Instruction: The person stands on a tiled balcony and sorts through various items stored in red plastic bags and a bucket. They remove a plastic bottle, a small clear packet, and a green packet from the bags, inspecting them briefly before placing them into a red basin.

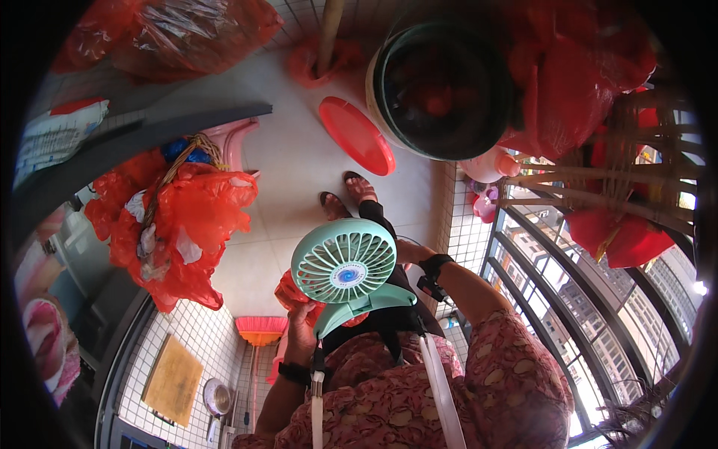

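Observation:
A mint-green portable fan (pixel 344 261) hangs from white straps at my chest and hides part of both hands. My left hand (pixel 302 331) is on a red plastic bag (pixel 289 292), which shows on both sides of the fan's base; its fingers are curled at the bag. My right hand (pixel 410 252) reaches in behind the fan's right edge, its fingers hidden, so what it touches cannot be told. Both wrists wear black bands. Beyond my feet, a red plastic lid (pixel 357 136) lies on the floor beside a large dark-rimmed bucket (pixel 377 95).
Red plastic bags (pixel 196 219) hang around a wicker handle (pixel 162 191) at the left. A pink broom (pixel 261 325) and a wooden board (pixel 174 380) are by the tiled wall. Bamboo basketwork (pixel 606 185) and a large red bag (pixel 572 95) stand at the right, near barred windows.

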The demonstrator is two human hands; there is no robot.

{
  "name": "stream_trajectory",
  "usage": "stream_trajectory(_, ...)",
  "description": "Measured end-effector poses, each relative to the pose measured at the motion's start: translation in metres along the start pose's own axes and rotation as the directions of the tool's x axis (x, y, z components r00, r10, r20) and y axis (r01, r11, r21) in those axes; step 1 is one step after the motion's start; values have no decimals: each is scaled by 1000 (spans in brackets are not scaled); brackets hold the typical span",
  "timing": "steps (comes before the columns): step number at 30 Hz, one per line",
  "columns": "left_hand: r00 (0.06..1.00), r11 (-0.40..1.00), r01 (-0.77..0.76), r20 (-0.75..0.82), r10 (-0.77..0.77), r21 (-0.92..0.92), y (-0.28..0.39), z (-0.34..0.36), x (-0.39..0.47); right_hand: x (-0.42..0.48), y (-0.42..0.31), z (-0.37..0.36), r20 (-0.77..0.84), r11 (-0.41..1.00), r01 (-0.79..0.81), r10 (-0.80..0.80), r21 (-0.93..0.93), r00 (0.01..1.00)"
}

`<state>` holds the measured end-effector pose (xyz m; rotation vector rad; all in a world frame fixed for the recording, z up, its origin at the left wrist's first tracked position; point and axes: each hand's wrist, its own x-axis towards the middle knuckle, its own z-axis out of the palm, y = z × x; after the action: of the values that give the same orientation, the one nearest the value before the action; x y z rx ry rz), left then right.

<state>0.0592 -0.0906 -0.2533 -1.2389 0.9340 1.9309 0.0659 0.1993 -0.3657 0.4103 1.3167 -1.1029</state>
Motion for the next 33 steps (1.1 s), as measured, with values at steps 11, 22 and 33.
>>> stream_trajectory(11, 994, 999, 30, -109, -26, 40, -29, 8, -4, 100, -7, -111, -766, 995, -47, 96, 85, 635)
stream_trajectory(22, 965, 997, 75, -252, -69, 13, -36, -3, -6, 137, -16, -126, -850, 976, 119, 95, 181, 518)
stream_trajectory(33, 978, 999, -1, -208, 8, 35, -38, -17, -4, 144, -57, -116, -815, 943, -14, 294, 332, 500)
